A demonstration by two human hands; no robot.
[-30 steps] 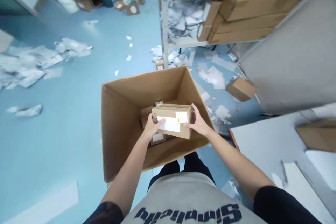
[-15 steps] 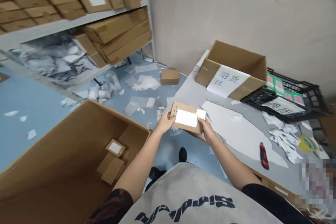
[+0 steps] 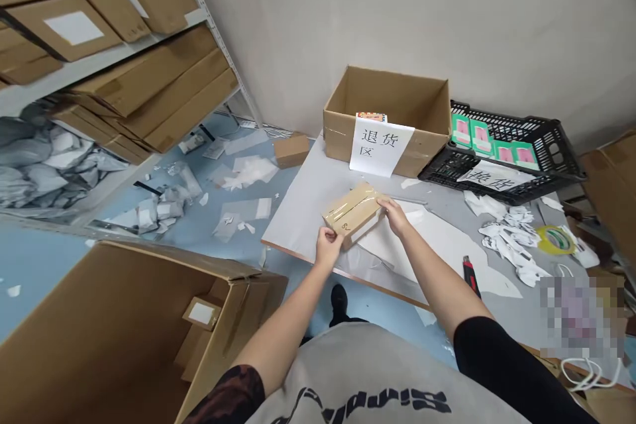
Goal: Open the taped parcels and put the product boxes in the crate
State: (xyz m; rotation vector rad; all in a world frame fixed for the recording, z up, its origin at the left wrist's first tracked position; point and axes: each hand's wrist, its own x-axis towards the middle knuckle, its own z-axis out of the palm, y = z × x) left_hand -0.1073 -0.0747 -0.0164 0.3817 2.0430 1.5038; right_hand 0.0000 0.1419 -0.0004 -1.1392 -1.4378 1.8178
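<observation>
I hold a small taped cardboard parcel [image 3: 354, 213] just above the near left part of the grey table [image 3: 308, 202]. My left hand [image 3: 328, 245] grips its near end and my right hand [image 3: 395, 215] grips its far right end, both closed on it. The taped brown side faces up. A sheet of white paper [image 3: 447, 238] lies on the table under and beside the parcel. Down at the left stands a big open carton [image 3: 124, 318] on the floor, with a few small parcels inside.
An open carton with a paper sign [image 3: 392, 116] and a black crate [image 3: 511, 152] stand at the table's back. A box cutter [image 3: 470, 273], torn paper scraps [image 3: 511, 242] and a tape roll [image 3: 554, 238] lie on the table. Shelves with cartons [image 3: 124, 79] fill the left; litter covers the blue floor.
I turned from the big carton to the table, carrying the parcel. The parcel has been flipped: its white label faced up, now the taped side does. It has come lower over the table.
</observation>
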